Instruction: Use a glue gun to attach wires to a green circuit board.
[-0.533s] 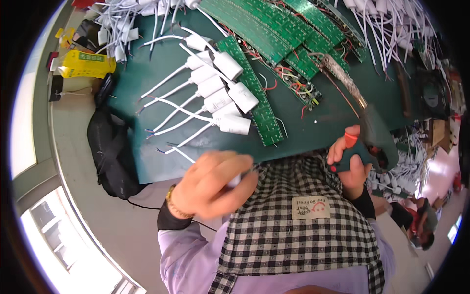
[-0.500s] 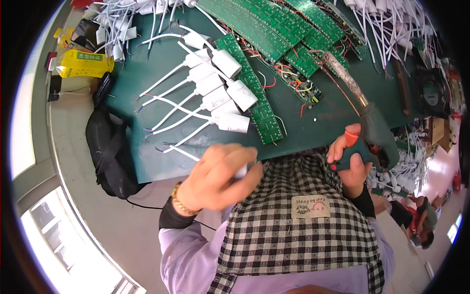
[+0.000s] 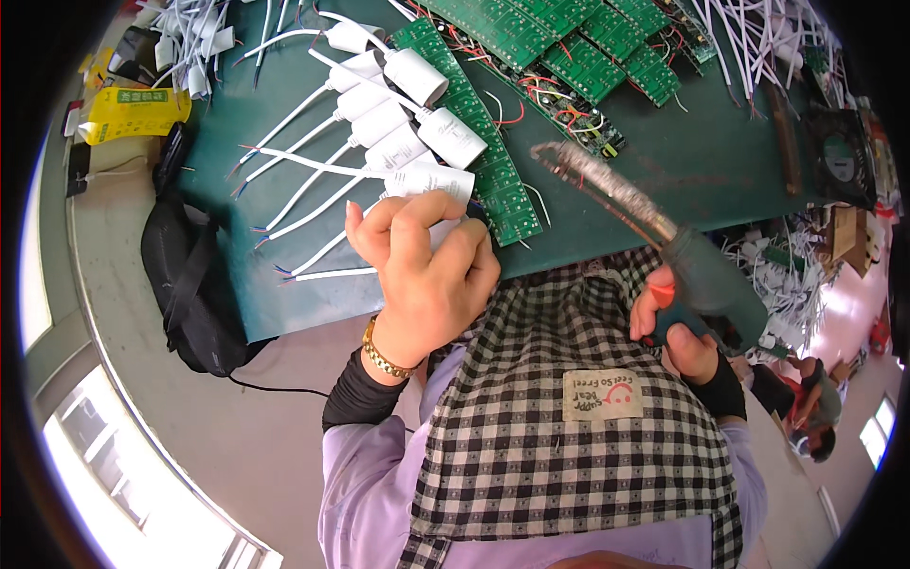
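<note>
My left hand [image 3: 427, 275] is at the table's near edge, its fingers curled over a white cylindrical housing [image 3: 442, 230] that shows only partly between them. A white cable [image 3: 332, 275] with bare coloured wire ends leads left from under that hand. Just beyond lies a row of similar white housings [image 3: 455, 140], their cables pointing left. Alongside them stretches a narrow green circuit board [image 3: 507, 194]. My right hand [image 3: 690, 346] is wrapped around the dark handle of a soldering gun [image 3: 716, 280] with a red trigger. Its metal barrel points up and left over the table.
Stacked green circuit boards [image 3: 588, 62] with loose red and white wires cover the far middle of the green table [image 3: 294, 308]. Bundles of white cables [image 3: 194, 43] lie at the far left and far right. A black pouch [image 3: 194, 284] and a yellow packet [image 3: 140, 114] sit left.
My left hand has moved up onto the table, bringing the white housing to the near end of the row. The soldering gun has shifted slightly, its tip now further left and lower in view.
</note>
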`<act>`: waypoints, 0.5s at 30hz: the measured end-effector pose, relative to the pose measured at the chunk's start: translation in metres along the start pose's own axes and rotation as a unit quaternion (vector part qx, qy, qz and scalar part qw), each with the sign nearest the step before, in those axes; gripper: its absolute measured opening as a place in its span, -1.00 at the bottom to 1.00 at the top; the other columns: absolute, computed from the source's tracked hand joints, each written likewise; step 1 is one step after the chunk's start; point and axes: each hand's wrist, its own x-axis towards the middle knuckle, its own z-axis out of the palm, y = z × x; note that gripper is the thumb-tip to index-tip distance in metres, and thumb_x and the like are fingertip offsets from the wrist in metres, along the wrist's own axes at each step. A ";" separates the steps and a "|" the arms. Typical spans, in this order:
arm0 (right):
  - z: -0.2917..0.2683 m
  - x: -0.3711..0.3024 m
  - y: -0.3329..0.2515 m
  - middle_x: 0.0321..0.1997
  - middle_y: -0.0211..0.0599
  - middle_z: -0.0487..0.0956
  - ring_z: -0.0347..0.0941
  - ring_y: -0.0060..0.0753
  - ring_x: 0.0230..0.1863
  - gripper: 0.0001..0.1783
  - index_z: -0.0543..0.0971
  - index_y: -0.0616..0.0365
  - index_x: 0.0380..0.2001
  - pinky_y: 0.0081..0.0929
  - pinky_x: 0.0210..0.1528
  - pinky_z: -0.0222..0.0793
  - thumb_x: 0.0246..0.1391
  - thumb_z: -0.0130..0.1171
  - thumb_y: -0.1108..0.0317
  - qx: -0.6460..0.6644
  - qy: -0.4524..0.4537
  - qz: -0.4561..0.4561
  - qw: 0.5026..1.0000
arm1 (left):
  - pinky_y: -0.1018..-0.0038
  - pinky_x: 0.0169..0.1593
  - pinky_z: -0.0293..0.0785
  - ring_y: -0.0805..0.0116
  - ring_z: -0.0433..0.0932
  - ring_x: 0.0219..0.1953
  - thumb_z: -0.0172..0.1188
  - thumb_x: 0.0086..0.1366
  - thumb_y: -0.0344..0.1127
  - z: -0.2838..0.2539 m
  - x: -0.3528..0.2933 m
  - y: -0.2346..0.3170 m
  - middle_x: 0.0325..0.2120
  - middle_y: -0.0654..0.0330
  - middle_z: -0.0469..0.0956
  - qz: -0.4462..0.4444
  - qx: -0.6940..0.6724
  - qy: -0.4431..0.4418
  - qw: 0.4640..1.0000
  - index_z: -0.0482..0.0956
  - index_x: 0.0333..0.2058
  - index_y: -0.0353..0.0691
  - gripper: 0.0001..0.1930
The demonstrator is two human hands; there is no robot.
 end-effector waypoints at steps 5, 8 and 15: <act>0.003 0.000 -0.020 -0.45 -0.31 0.49 0.43 -0.43 -0.46 -0.68 0.47 0.23 -0.26 -0.47 -0.36 0.37 0.02 0.09 0.19 -0.057 -0.065 0.048 0.995 | -0.08 0.14 -0.18 0.17 0.28 -0.16 0.27 -0.26 -0.44 -0.001 0.000 0.000 -0.26 0.33 0.39 0.001 0.012 0.001 1.000 0.52 -0.56 -0.06 -0.81; -0.011 -0.004 -0.016 -0.35 -0.17 0.41 0.39 -0.31 -0.30 -0.48 0.34 0.20 0.00 -0.36 -0.19 0.35 0.00 0.17 0.18 -0.057 -0.145 0.075 0.985 | -0.09 0.13 -0.16 0.16 0.28 -0.17 0.27 -0.27 -0.44 -0.001 0.001 0.001 -0.27 0.32 0.39 0.001 0.010 0.004 1.000 0.52 -0.57 -0.07 -0.81; -0.012 -0.006 -0.015 -0.34 -0.17 0.41 0.40 -0.32 -0.29 -0.46 0.33 0.20 0.02 -0.37 -0.19 0.35 -0.01 0.17 0.20 -0.076 -0.142 0.084 0.983 | 0.26 -0.05 0.08 0.20 0.26 -0.21 0.22 -0.32 -0.49 -0.005 0.007 0.002 -0.30 0.20 0.36 0.008 -0.041 0.001 0.999 0.51 -0.57 -0.13 -0.79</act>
